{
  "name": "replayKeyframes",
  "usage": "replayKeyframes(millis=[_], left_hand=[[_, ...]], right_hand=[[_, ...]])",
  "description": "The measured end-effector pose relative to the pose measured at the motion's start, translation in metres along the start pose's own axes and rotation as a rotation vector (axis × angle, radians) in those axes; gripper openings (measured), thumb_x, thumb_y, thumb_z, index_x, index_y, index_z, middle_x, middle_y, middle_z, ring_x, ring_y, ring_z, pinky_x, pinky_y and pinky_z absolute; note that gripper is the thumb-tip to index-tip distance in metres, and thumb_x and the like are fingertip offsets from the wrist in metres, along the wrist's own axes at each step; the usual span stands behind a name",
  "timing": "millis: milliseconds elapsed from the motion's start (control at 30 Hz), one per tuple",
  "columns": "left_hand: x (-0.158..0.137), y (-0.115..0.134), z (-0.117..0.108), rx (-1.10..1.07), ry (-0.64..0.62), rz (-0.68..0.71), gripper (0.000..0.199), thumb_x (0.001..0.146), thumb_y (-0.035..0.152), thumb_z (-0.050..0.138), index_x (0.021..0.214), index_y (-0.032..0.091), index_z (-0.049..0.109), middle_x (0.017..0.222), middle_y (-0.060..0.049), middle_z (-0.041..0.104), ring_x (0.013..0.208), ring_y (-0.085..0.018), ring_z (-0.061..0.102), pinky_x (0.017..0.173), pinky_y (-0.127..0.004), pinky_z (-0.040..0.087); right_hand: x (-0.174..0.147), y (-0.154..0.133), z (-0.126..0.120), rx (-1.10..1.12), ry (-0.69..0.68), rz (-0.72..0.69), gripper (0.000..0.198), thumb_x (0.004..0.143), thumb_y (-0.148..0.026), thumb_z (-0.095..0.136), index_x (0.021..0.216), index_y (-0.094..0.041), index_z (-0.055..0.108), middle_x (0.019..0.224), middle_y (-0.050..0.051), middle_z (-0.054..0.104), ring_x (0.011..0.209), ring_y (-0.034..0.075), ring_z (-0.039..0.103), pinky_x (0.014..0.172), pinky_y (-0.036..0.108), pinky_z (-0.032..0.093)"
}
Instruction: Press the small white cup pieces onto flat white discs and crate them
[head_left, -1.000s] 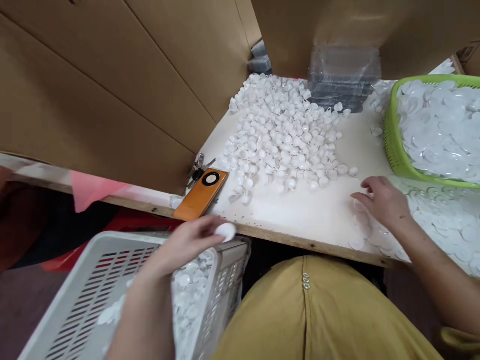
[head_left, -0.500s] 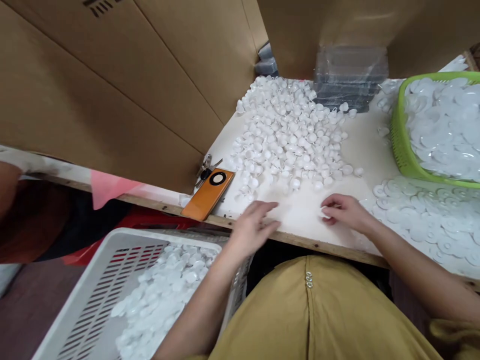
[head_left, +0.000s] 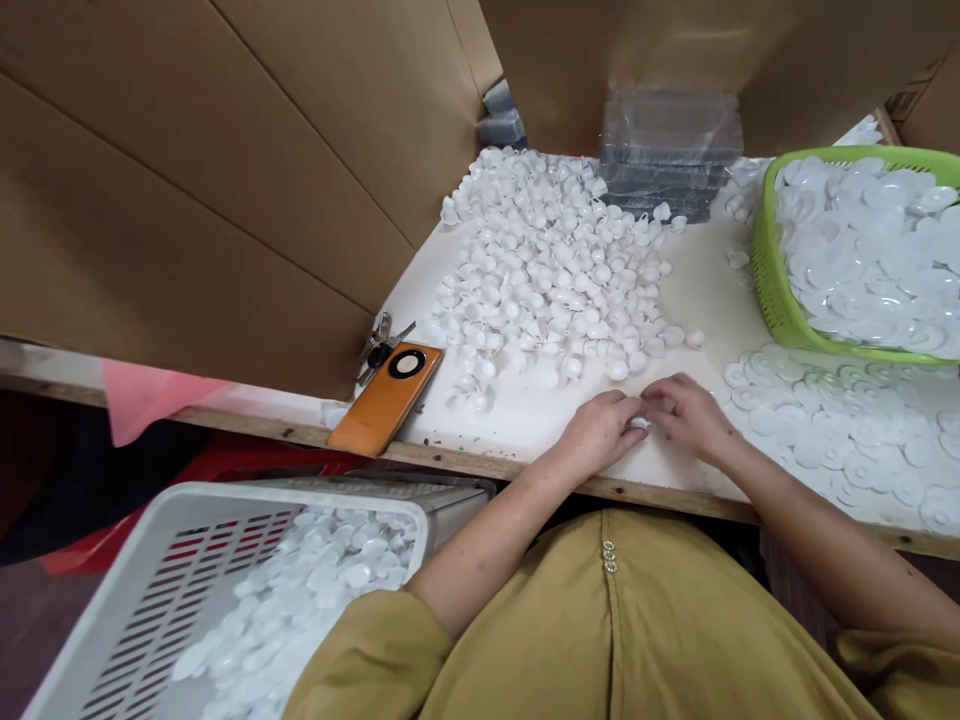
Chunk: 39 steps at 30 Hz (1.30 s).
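My left hand (head_left: pixel 602 430) and my right hand (head_left: pixel 688 415) meet over the table near its front edge. Between their closed fingertips is a small white plastic piece (head_left: pixel 638 423), mostly covered, so its exact shape is hard to make out. Just beyond my hands spreads a heap of tiny white plastic cups (head_left: pixel 547 270) with handles. To the right of my right hand, flat white discs like little saucers (head_left: pixel 840 430) lie scattered on the tabletop.
A green basket (head_left: pixel 772 290) of white discs stands at right. Below the table edge at left is a white crate (head_left: pixel 187 580) holding white pieces. An orange phone (head_left: pixel 382 410) and keys (head_left: pixel 380 340) lie by a cardboard box (head_left: pixel 225 230). Clear plastic-wrapped packs (head_left: pixel 667 150) sit behind.
My left hand has moved right from over the bare tabletop, and its fingers have closed at my right hand's fingertips. The view has shifted slightly to the right.
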<state>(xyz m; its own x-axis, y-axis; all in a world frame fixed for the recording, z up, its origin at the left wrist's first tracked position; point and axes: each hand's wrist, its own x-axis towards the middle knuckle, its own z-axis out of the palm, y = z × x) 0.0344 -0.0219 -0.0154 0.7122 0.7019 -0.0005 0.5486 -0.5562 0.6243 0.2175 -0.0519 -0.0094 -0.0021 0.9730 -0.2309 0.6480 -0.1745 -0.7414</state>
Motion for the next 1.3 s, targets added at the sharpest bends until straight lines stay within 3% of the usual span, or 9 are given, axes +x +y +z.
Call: replayKeyframes(millis=[100,233,400,533,633,767,1100,1200,1300], left_hand=[[0.002,0.001,0.004,0.086,0.043,-0.026,0.016,0.087,0.026,0.057,0.095,0.017,0.067,0.095,-0.008,0.062,0.09,-0.02,0.061,0.081,-0.031,0.05],[-0.003,-0.008,0.004,0.091,0.091,-0.067,0.021,0.088,0.027,0.058,0.103,0.017,0.067,0.097,-0.008,0.061,0.091,-0.019,0.061,0.083,-0.031,0.051],[-0.011,-0.022,0.002,-0.006,0.09,-0.039,0.029,0.08,0.025,0.068,0.108,0.019,0.065,0.101,-0.007,0.061,0.093,-0.019,0.06,0.083,-0.029,0.051],[-0.009,-0.024,0.004,-0.031,0.085,-0.059,0.021,0.078,0.023,0.069,0.098,0.019,0.068,0.093,-0.005,0.061,0.086,-0.017,0.06,0.079,-0.027,0.05],[-0.007,-0.023,0.004,-0.051,0.099,-0.075,0.021,0.077,0.026,0.07,0.096,0.019,0.069,0.089,-0.004,0.06,0.082,-0.016,0.059,0.075,-0.026,0.048],[-0.006,-0.023,0.004,-0.062,0.094,-0.055,0.018,0.079,0.03,0.067,0.092,0.018,0.068,0.084,-0.003,0.06,0.082,-0.016,0.059,0.073,-0.025,0.046],[-0.005,-0.023,0.003,-0.034,0.074,-0.066,0.019,0.084,0.034,0.061,0.08,0.016,0.065,0.081,-0.005,0.062,0.081,-0.017,0.059,0.071,-0.026,0.045],[-0.007,-0.022,-0.002,-0.061,0.041,-0.083,0.018,0.08,0.034,0.065,0.085,0.016,0.066,0.084,-0.005,0.063,0.084,-0.019,0.059,0.074,-0.028,0.046],[-0.006,-0.021,-0.012,-0.163,-0.022,-0.105,0.033,0.071,0.035,0.073,0.097,0.018,0.064,0.091,-0.004,0.064,0.088,-0.019,0.06,0.076,-0.028,0.047]], right_hand=[[0.0,0.016,-0.03,-0.425,0.115,-0.129,0.013,0.079,-0.02,0.058,0.088,-0.02,0.066,0.09,0.007,0.063,0.077,0.02,0.062,0.07,0.032,0.047],[-0.002,0.037,-0.063,-0.607,0.05,-0.034,0.015,0.075,-0.027,0.064,0.088,-0.019,0.065,0.089,0.007,0.061,0.071,0.019,0.059,0.062,0.03,0.043],[0.002,0.031,-0.063,-0.333,0.017,0.056,0.016,0.069,-0.029,0.068,0.073,-0.021,0.055,0.067,0.0,0.06,0.06,0.016,0.057,0.054,0.027,0.04],[0.007,0.007,-0.032,0.281,-0.128,0.151,0.027,0.068,-0.04,0.07,0.078,-0.021,0.054,0.055,-0.003,0.057,0.048,0.014,0.056,0.045,0.025,0.043],[0.009,-0.008,-0.003,0.47,-0.2,0.207,0.032,0.064,-0.04,0.075,0.077,-0.019,0.054,0.052,-0.003,0.058,0.045,0.013,0.057,0.044,0.025,0.047],[0.011,-0.017,0.016,0.461,-0.216,0.25,0.032,0.063,-0.037,0.078,0.072,-0.018,0.054,0.049,-0.003,0.058,0.043,0.011,0.056,0.038,0.02,0.044],[0.019,-0.024,0.012,0.379,-0.257,0.31,0.034,0.062,-0.034,0.081,0.07,-0.018,0.052,0.05,-0.004,0.057,0.042,0.01,0.056,0.035,0.018,0.04],[0.019,-0.024,0.011,0.307,-0.267,0.311,0.031,0.066,-0.032,0.079,0.073,-0.019,0.052,0.051,-0.005,0.057,0.042,0.011,0.057,0.036,0.018,0.042],[0.021,-0.026,0.01,0.266,-0.3,0.344,0.029,0.069,-0.028,0.077,0.078,-0.02,0.05,0.052,-0.005,0.058,0.04,0.011,0.057,0.036,0.018,0.042]])
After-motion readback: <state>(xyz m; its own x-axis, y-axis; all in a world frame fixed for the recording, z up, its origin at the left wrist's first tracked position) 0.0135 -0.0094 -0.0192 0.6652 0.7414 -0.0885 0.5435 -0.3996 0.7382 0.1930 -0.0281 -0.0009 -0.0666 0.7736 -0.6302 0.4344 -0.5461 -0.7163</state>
